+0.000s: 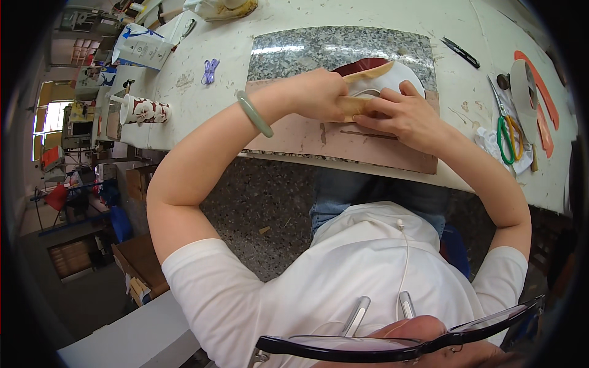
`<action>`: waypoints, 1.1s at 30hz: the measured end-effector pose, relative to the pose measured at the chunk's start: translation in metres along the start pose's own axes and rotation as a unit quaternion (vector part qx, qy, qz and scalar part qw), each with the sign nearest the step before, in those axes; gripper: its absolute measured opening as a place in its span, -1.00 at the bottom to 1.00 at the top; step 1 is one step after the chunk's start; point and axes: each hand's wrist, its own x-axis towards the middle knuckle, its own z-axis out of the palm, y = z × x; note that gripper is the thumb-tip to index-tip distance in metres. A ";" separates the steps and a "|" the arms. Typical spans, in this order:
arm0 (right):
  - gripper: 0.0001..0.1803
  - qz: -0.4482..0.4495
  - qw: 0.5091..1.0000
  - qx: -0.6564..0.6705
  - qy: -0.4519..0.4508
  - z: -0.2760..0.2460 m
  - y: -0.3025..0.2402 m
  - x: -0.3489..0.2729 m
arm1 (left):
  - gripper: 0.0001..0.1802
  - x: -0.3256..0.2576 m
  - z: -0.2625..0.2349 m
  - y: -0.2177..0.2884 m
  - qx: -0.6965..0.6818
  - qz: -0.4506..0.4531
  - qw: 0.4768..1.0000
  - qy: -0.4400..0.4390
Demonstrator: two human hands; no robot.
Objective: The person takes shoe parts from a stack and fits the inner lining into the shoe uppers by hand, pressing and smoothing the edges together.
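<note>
Head view: both hands are positioned together over a granite slab laid on a white worktable. The left hand is clenched around a tan wooden tool, which is pressed flat against a shaped leather piece of cream and dark red. A pale green bangle is worn on the left wrist. The right hand is laid on the same leather piece, fingers spread and pressed down just beside the tool; nothing is grasped by it. The leather piece is located at the far centre of the slab, partly on a pinkish board covering the slab's near half. Green-handled scissors are located to the right, well apart from the hands. A floral mug is located at the left table edge. Black snips are located at the far right.
</note>
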 end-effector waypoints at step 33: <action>-0.93 -0.041 0.995 -0.041 0.084 -0.072 -0.005 0.018 | -0.88 -0.041 -0.034 0.021 0.049 0.159 0.968 0.186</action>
